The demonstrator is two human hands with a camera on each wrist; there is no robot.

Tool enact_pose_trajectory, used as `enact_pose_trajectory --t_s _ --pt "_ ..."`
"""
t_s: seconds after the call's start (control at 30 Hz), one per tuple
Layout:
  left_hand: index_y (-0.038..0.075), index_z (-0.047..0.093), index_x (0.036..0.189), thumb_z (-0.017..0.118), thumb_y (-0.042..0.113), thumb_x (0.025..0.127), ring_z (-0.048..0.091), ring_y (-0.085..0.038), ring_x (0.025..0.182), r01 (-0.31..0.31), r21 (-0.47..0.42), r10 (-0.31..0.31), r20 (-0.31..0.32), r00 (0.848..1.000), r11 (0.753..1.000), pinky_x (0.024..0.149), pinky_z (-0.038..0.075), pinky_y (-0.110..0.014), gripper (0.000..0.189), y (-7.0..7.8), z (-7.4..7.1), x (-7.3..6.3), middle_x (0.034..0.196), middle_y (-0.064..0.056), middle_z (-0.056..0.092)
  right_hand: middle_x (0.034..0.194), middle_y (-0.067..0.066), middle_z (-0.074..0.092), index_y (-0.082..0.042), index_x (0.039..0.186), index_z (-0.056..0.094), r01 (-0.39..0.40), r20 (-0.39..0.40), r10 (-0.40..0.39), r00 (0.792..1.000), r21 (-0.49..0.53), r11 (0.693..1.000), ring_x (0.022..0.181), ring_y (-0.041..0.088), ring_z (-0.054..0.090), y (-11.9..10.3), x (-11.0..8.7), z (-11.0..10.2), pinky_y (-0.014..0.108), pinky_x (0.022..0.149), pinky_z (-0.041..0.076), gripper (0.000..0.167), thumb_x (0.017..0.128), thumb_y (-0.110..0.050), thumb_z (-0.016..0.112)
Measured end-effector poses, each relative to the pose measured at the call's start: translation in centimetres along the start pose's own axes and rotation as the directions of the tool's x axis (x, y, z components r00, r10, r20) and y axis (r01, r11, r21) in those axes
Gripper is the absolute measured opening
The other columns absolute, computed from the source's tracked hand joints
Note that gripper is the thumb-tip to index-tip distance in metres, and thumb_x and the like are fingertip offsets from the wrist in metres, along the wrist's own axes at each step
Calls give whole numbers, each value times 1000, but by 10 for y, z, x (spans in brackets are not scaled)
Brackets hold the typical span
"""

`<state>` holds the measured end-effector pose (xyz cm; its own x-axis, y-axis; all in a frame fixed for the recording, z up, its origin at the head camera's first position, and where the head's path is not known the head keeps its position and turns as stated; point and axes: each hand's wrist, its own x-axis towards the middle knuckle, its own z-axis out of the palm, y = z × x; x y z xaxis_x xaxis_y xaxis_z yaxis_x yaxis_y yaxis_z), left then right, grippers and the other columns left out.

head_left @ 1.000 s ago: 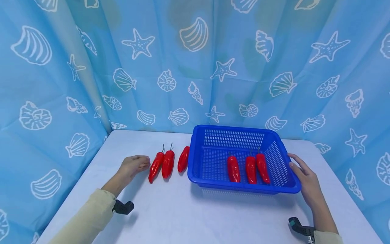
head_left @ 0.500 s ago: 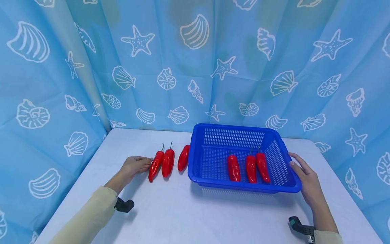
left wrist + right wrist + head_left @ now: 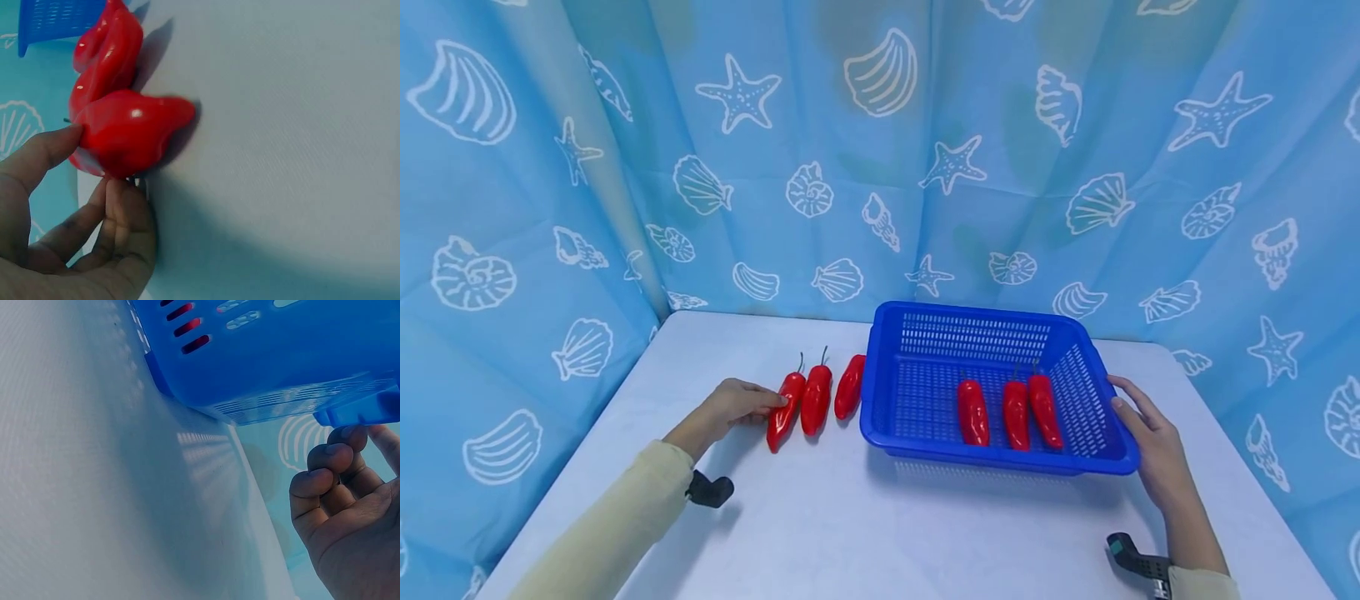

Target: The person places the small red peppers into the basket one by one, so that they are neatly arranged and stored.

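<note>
Three red peppers make a loose row on the white table [image 3: 820,533], left of the blue basket [image 3: 992,460], and three more lie inside it. The left grip [image 3: 735,406] pinches the outermost pepper [image 3: 782,415] of the row, thumb on one side, fingertips on the other; this pepper is at the row's left end, its thin stem pointing towards the curtain [image 3: 850,167]. Just beside it lies the middle pepper [image 3: 816,404], and past that the inner pepper [image 3: 848,390], close against the basket, its top end hidden behind the rim.

The right grip [image 3: 1159,446] holds the basket by the rim at its right end; from the right wrist, the fingers can be seen curled below that rim. In the basket, the near pepper [image 3: 973,414] lies apart from the other two, a central pepper [image 3: 1017,417] and a far pepper [image 3: 1045,412], which sit side by side. Pale sleeves [image 3: 602,533] cover both forearms. White shells and starfish pattern the blue curtain behind.
</note>
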<state>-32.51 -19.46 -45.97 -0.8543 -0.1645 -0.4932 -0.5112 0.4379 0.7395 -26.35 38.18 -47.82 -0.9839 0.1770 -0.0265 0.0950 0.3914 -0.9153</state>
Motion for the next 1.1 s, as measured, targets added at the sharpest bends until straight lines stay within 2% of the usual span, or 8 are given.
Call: enact_pose_trajectory --t_s 0.13,0.33,0.43,0.53,0.63,0.87,1.1 --pt "-4 53 134 83 24 82 60 -34 113 3 -59 -3 10 1000 998 90 57 -38 67 -2 -2 -2 129 -21 57 160 25 24 -42 157 26 14 0 -14 1000 -10 1000 134 57 37 0 1 0 44 84 53 61 101 -59 43" --pt "-4 49 139 83 26 83 55 -37 121 -2 -112 5 26 1000 994 96 54 -41 72 -5 -4 -5 136 -22 52 159 26 26 -43 157 27 18 -7 -18 1000 0 1000 132 57 39 1 0 1 30 75 59 60 101 -58 43" --pt "-4 48 140 82 27 84 56 -36 121 -2 -141 7 35 999 990 97 53 -40 72 -5 -5 -6 136 -22 52 160 24 25 -43 157 26 12 -8 -12 1000 -6 1000 133 56 38 1 0 1 33 78 58 61 101 -59 43" --pt "-4 49 139 81 30 85 59 -34 118 -9 -173 16 42 999 985 97 53 -40 72 -5 -6 -8 134 -21 54 161 23 24 -42 157 25 9 -10 -9 1000 -18 1000 134 57 37 2 0 1 42 84 54 61 101 -59 43" --pt "-4 50 138 81 31 85 62 -33 115 -20 -197 30 48 998 980 98 53 -40 71 -4 -6 -10 131 -21 57 161 22 23 -43 157 25 2 -12 -2 1000 -23 1000 134 56 37 2 1 1 46 87 50 62 101 -59 43" --pt "-3 53 136 79 30 88 67 -28 107 -50 -223 67 72 995 973 98 52 -40 64 -2 -5 -13 126 -18 63 162 21 22 -40 158 25 -4 -12 4 1000 -6 1000 135 56 36 4 2 1 42 85 50 63 101 -59 43" --pt "-3 52 137 78 31 88 68 -24 103 -73 -224 93 81 992 972 100 51 -41 66 5 -8 -16 127 -18 62 162 22 23 -40 158 25 -3 -12 3 1000 -1 1000 135 56 37 4 3 1 38 84 53 63 101 -58 43"
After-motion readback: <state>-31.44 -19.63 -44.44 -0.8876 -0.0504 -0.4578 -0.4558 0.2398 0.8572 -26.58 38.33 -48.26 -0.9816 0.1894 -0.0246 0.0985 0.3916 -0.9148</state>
